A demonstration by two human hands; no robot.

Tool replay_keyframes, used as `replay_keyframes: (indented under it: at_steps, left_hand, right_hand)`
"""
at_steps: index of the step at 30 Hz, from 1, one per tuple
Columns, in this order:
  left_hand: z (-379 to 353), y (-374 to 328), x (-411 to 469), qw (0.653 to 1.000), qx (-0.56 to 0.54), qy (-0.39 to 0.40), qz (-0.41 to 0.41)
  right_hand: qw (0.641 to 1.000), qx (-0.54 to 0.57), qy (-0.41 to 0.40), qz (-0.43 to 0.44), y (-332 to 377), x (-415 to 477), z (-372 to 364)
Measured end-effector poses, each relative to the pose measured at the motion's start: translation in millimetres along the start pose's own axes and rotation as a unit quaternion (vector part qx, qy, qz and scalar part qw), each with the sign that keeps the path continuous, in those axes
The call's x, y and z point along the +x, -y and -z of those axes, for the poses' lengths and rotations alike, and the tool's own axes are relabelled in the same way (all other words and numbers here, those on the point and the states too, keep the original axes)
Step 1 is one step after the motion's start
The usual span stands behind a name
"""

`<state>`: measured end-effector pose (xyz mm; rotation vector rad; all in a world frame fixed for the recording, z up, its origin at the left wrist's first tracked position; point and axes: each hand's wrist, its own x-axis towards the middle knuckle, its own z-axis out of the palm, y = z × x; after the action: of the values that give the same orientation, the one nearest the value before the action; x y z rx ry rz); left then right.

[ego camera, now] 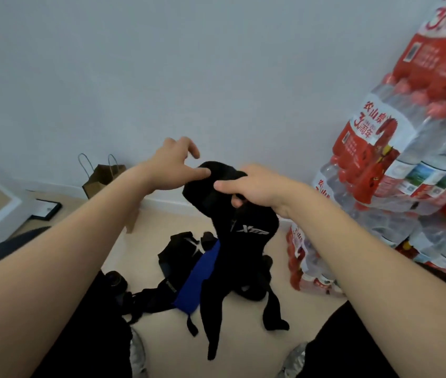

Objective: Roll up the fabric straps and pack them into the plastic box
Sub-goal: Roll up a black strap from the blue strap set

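A bunch of black fabric straps with a white logo hangs in the air before me, one blue strap among them. My right hand grips the top of the bunch with curled fingers. My left hand is beside it with fingers spread, its thumb touching the black fabric at the top. More black straps lie in a heap on the floor below. No plastic box is in view.
Shrink-wrapped packs of water bottles are stacked high on the right against the wall. A brown paper bag stands by the wall at left, a dark flat frame on the floor beside it. My knees frame the bottom.
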<state>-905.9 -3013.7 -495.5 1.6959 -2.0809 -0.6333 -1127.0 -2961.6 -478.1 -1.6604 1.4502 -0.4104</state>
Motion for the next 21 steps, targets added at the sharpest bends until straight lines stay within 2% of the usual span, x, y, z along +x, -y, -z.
replay_keyframes:
  at_steps: [2,5,7,9,12,14,16,18,21]
  left_hand:
    - [1,1,4,0.997,-0.044,-0.028,0.063]
    - [0,-2,3,0.960,-0.213,0.095,0.158]
    - [-7,-4,9,0.939,-0.277,0.149,0.136]
    - [-18,-8,16,0.923,-0.343,0.154,0.083]
    - [-27,-5,28,0.909,-0.389,0.138,0.054]
    - [-30,0,35,0.914,-0.387,0.100,0.064]
    - [-31,3,45,0.913,-0.395,0.030,0.094]
    - [-31,1,56,0.897,-0.424,-0.031,0.116]
    - [-28,2,69,0.860,-0.499,-0.055,0.094]
  right_hand:
    - [0.997,0.069,0.011,0.015,10,9,6]
    - [0.985,0.172,-0.002,-0.020,19,26,14]
    - [0.959,0.273,0.001,-0.076,20,38,20]
    - [0.931,0.345,0.015,-0.119,18,47,25]
    - [0.937,0.319,0.000,-0.142,15,56,34]
    - [0.962,0.230,-0.049,-0.137,18,54,37]
    - [0.979,0.140,-0.081,-0.121,21,49,36]
    - [0.988,0.108,-0.054,-0.096,22,41,36]
    - [0.975,0.209,0.032,-0.067,20,34,40]
